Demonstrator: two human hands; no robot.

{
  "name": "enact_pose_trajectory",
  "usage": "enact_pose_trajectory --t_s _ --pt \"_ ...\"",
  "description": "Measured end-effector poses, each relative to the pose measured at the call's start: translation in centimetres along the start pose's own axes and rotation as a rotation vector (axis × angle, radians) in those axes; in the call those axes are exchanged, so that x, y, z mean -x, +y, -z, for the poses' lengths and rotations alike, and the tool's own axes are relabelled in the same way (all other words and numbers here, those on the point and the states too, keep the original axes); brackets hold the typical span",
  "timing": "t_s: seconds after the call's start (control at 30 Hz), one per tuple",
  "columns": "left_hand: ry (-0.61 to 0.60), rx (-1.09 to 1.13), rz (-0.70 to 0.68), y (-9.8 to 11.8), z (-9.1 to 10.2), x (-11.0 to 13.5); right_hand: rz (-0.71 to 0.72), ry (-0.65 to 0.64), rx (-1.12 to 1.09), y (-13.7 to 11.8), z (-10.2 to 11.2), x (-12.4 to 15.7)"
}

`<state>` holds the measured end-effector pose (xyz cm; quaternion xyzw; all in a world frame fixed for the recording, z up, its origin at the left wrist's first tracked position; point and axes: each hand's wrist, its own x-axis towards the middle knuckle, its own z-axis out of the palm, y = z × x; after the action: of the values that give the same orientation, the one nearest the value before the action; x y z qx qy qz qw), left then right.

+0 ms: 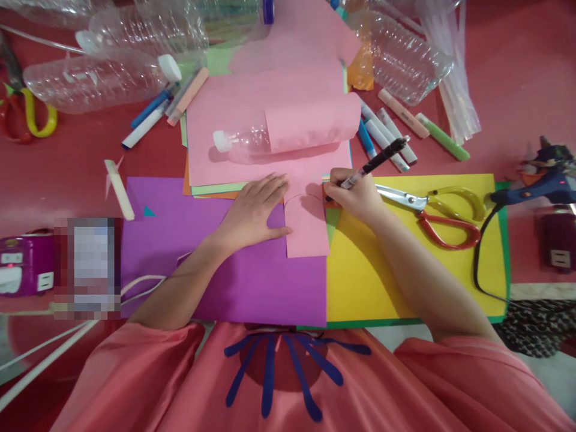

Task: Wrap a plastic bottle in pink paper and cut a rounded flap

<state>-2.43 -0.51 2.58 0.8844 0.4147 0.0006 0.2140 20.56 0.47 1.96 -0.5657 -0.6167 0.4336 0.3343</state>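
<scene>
My right hand [353, 195] is closed around a dark pen [382, 156], its tip low at the right edge of a narrow pink paper strip [306, 231]. A thin curved line is drawn across that strip. My left hand [256, 210] lies flat with fingers spread, thumb and fingertips touching the strip's left edge. Beneath are a purple sheet [270, 288] and a yellow sheet [373, 288]. Just beyond my hands, a clear plastic bottle [247, 139] partly wrapped in pink paper [315, 123] rests on stacked pink sheets [211, 114].
Scissors [418, 204] with red and yellow handles lie right of my right hand. Markers [153, 117] and clear bottles [99, 78] lie farther back. At right sits a blue glue gun [535, 189] with a cord; glue sticks [454, 90] lie behind. A phone [92, 267] is at left.
</scene>
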Motion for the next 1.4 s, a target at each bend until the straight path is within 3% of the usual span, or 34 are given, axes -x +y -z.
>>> enact_pose_trajectory --t_s 0.23,0.7,0.93,1.2,1.4 --pt "0.004 0.017 -0.007 0.0 -0.1 0.0 -0.003 0.029 -0.012 0.0 0.1 0.0" --pt "-0.005 0.003 -0.001 0.0 0.0 -0.1 -0.013 -0.075 0.000 0.2 0.4 0.0" --pt "-0.013 0.010 0.012 0.0 0.0 -0.1 0.067 0.107 -0.155 0.8 0.1 0.4" --pt "-0.015 0.035 0.024 0.0 -0.1 0.0 0.379 0.167 0.321 1.3 -0.7 0.3" --pt "-0.001 0.036 0.023 0.1 0.1 0.0 0.415 0.181 0.429 1.8 -0.9 0.2"
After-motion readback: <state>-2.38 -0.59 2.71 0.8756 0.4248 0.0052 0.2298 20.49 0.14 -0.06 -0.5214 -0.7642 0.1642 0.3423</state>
